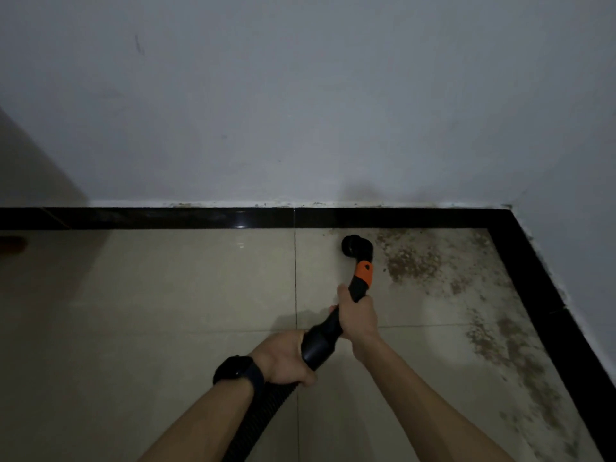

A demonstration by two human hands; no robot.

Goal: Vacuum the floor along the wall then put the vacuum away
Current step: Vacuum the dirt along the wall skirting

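Both hands grip the vacuum hose: the left hand near, the right hand farther up to steer. The nozzle sits by the far wall, beside the dirt.

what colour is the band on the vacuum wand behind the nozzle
An orange band on the black plastic vacuum wand, clearest in the head view.

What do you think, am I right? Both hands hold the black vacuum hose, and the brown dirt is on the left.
Not quite. The left hand and right hand do hold the black ribbed vacuum hose, but the head view shows the brown dirt on the right.
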